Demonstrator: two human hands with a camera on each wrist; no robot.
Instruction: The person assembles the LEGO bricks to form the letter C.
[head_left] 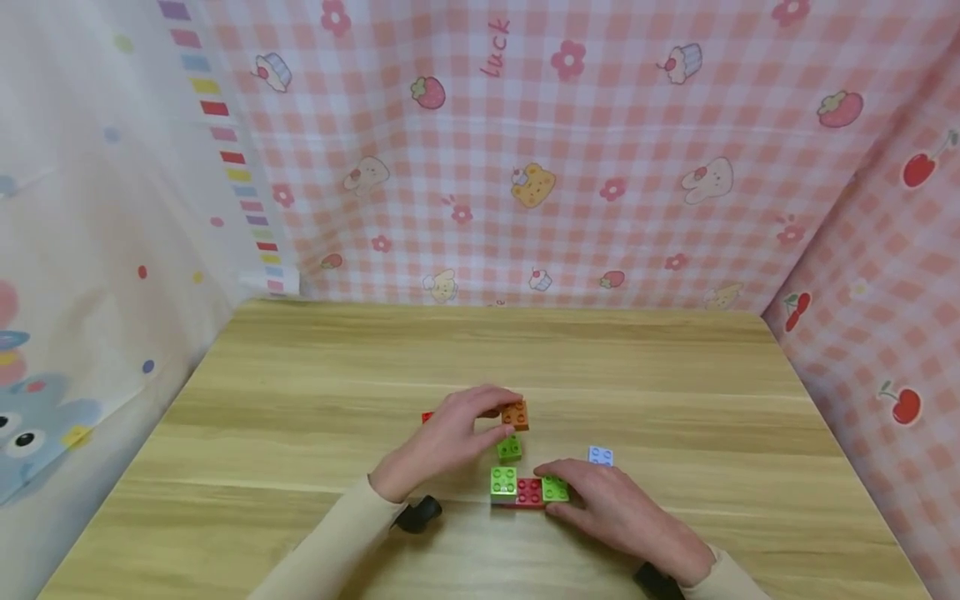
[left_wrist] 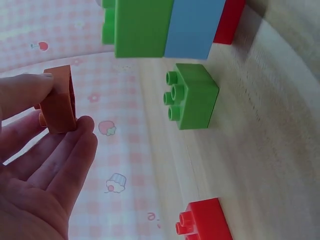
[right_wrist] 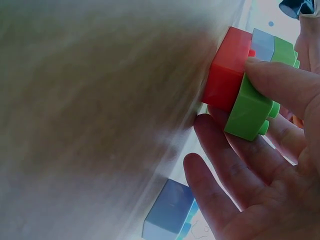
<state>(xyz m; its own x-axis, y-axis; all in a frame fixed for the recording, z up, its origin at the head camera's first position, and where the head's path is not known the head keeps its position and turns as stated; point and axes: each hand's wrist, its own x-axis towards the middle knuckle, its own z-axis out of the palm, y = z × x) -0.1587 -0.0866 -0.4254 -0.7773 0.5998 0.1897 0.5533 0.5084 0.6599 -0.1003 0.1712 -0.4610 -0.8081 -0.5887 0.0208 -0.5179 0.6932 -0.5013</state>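
Note:
My left hand [head_left: 450,437] pinches an orange-brown toy building brick [head_left: 516,416] between thumb and fingers, lifted above the table. In the left wrist view its hollow underside faces sideways. My right hand [head_left: 618,504] grips a green brick [right_wrist: 250,110] at the right end of a long red brick [head_left: 529,492], thumb on one side and fingers on the other. On the red brick's left end stands a blue brick [left_wrist: 194,30] topped by another green brick [head_left: 503,481]. A loose green brick [head_left: 509,449] sits just behind this stack, under the left hand's fingertips in the head view.
A light blue brick [head_left: 601,455] stands behind the right hand, partly covered by it. Past the left hand, a loose red brick [left_wrist: 207,220] is mostly hidden in the head view. Patterned curtains [head_left: 487,167] enclose the wooden table [head_left: 360,358] at the back and sides.

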